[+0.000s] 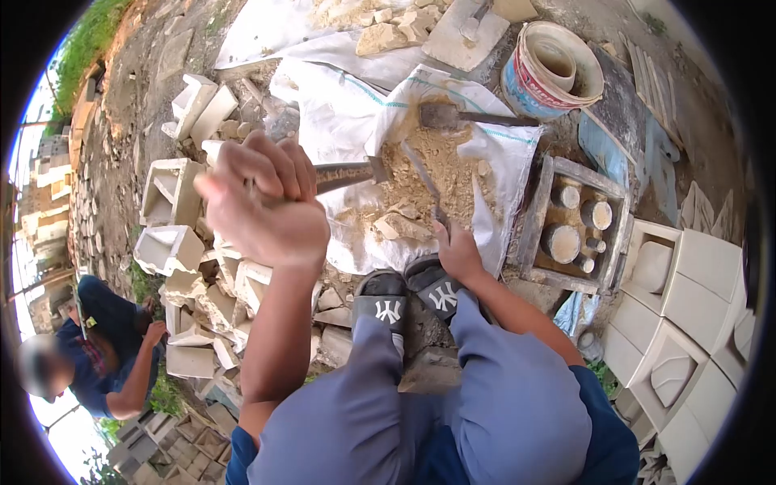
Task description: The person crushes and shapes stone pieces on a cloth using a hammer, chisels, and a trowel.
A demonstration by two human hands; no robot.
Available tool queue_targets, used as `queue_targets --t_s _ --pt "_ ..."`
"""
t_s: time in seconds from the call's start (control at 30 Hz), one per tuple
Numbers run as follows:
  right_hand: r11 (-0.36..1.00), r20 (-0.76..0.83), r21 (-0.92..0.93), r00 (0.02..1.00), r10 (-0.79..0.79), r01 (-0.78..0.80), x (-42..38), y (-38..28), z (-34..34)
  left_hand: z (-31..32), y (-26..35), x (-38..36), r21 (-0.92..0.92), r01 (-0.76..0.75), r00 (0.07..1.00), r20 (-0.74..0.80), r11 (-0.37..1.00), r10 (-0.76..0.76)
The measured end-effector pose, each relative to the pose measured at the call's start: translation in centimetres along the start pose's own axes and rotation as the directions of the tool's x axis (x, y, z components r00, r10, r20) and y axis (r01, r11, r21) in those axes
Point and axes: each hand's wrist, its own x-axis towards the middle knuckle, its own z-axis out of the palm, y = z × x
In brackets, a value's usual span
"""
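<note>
My left hand is raised close to the camera, its fingers wrapped round a short tool. The tool's dark shaft points right and ends in a wide, flat edge, like a hammer or hatchet; the rest is hidden in my fist. Lower down, my right hand grips the dark handle of a trowel, whose narrow metal blade reaches over a heap of sandy material. This heap, with broken lumps in it, lies on a white woven sack in front of my feet.
A hoe-like tool rests at the heap's far side. Beyond stands a paint bucket. Right are a wooden frame with several cylinders and stacked pale blocks. Broken blocks lie left, near a crouching person.
</note>
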Motion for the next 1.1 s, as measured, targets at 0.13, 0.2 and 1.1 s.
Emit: queue_targets --t_s 0.13,0.2,1.1 --pt "0.968 0.093 -0.209 0.982 0.163 -0.14 0.6 -0.8 0.0 -1.2 -1.2 -0.7 0.082 0.05 0.978 0.197 0.995 -0.065" --pt "0.999 0.031 -0.031 0.999 0.043 -0.042 -0.4 -1.4 0.1 -1.1 -2.5 -0.6 0.223 0.069 0.997 -0.049 0.972 -0.06" --pt "0.977 0.015 -0.2 0.997 0.075 -0.07 -1.0 2.2 0.3 -3.1 -7.8 -8.6 -0.042 0.385 0.921 0.081 0.922 -0.381"
